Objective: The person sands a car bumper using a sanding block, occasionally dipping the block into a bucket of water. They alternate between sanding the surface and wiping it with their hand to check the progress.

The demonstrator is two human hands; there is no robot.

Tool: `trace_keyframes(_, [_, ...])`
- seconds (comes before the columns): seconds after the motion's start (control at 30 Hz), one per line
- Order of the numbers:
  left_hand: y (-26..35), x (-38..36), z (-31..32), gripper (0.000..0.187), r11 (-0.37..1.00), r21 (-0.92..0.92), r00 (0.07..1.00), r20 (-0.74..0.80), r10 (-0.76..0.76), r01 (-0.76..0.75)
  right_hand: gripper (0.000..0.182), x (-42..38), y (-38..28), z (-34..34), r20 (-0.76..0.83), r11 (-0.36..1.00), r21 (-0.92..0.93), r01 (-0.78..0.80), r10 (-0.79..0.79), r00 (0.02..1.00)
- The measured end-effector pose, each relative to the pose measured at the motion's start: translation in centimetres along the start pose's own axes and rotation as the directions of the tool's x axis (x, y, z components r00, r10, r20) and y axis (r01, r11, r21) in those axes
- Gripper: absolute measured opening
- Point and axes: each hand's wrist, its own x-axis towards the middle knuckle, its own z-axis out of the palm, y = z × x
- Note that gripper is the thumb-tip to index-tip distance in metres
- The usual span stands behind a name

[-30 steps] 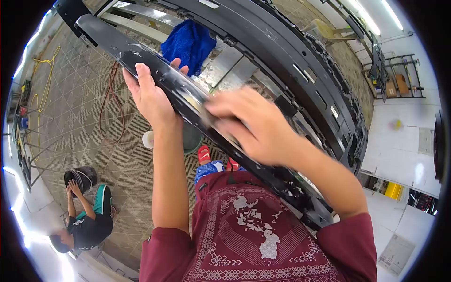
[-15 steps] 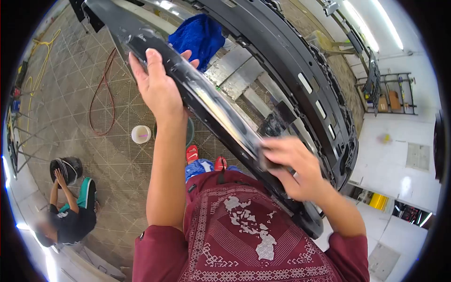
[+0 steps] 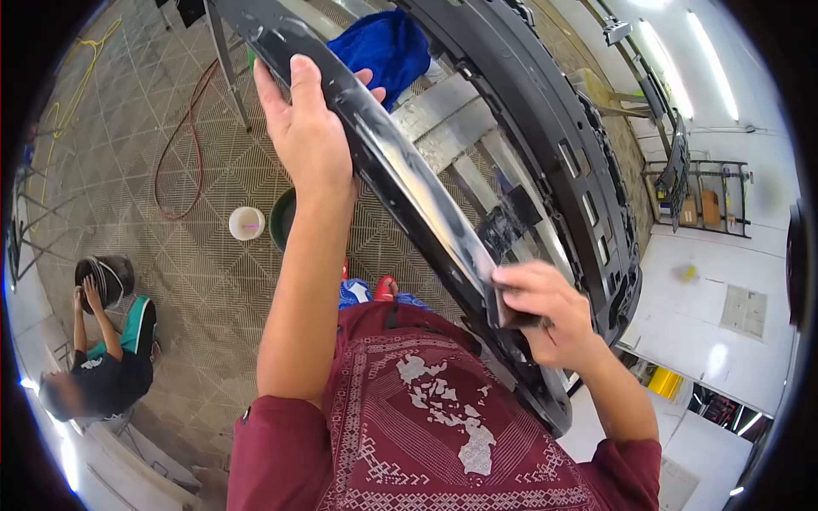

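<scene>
A long, dark car bumper trim piece [image 3: 417,183] runs diagonally in front of me, its face wet and shiny with pale streaks. Around its upper part, my left hand [image 3: 311,140] is closed, with fingertips showing past the far edge and the others on the near side. Lower down, my right hand [image 3: 554,311] grips a small dark sanding pad [image 3: 509,318] held against the trim's surface. The underside of the pad is hidden. A blue cloth [image 3: 383,51] lies beyond my left hand, on the metal stand [image 3: 443,119].
A large black bumper [image 3: 524,102] arches behind the trim. Left on the floor are a white tub [image 3: 247,223], a dark green bucket [image 3: 279,220] and a red hose [image 3: 158,183]. A person [image 3: 111,362] sits at lower left with hands at a black bucket [image 3: 115,277].
My right hand has slid slightly down along the trim with the pad, which shows more clearly. My left hand keeps its hold. The view has shifted a little.
</scene>
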Motion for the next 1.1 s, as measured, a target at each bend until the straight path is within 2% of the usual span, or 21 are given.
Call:
trace_keyframes(0.1, [0.1,0.0,-0.2,0.035,1.000,0.028,1.000,0.017,-0.001,0.000,0.052,8.6,-0.5,1.9,-0.100,0.994,-0.032,-0.101,0.097,0.990])
trace_keyframes(0.2, [0.2,-0.2,0.0,0.034,0.999,0.038,1.000,0.009,-0.014,0.014,0.057,6.1,-1.3,1.3,-0.037,0.985,-0.139,-0.105,0.101,0.994])
trace_keyframes(0.3, [-0.2,0.4,-0.5,0.038,1.000,0.013,1.000,0.006,0.012,-0.012,0.053,0.4,-3.0,0.0,-0.038,0.979,-0.095,-0.179,0.176,0.984])
trace_keyframes(0.37, [-0.3,0.0,-0.1,0.040,1.000,-0.005,1.000,-0.023,0.009,-0.009,0.050,0.5,-2.7,0.7,-0.061,0.975,-0.086,-0.203,0.198,0.978])
trace_keyframes(0.47, [-0.2,0.1,-0.5,0.042,1.000,0.011,1.000,-0.012,-0.001,0.001,0.047,6.7,-1.4,1.7,-0.115,0.983,-0.073,-0.170,0.161,0.980])
trace_keyframes(0.57, [-0.1,0.0,-0.4,0.041,1.000,0.023,1.000,0.008,-0.006,0.006,0.049,4.5,-2.2,1.6,-0.143,0.973,-0.133,-0.189,0.169,0.975])
trace_keyframes(0.63, [0.0,0.4,-0.3,0.040,1.000,0.012,1.000,-0.005,0.024,-0.024,0.048,1.1,-3.6,1.1,-0.150,0.956,-0.114,-0.270,0.252,0.956])
trace_keyframes(0.8, [0.1,-0.1,-0.2,0.036,1.000,-0.007,1.000,-0.012,0.007,-0.007,0.046,5.1,-2.7,2.5,-0.197,0.959,-0.158,-0.235,0.203,0.959])
trace_keyframes(0.93, [0.0,0.0,-0.2,0.035,1.000,-0.013,1.000,-0.007,0.002,-0.002,0.046,0.0,-4.1,1.8,-0.219,0.937,-0.165,-0.307,0.269,0.938])
trace_keyframes(1.1, [0.1,-0.1,-0.2,0.036,1.000,0.028,1.000,-0.007,0.000,0.000,0.048,3.9,-2.2,3.0,-0.288,0.968,-0.148,-0.202,0.153,0.945])
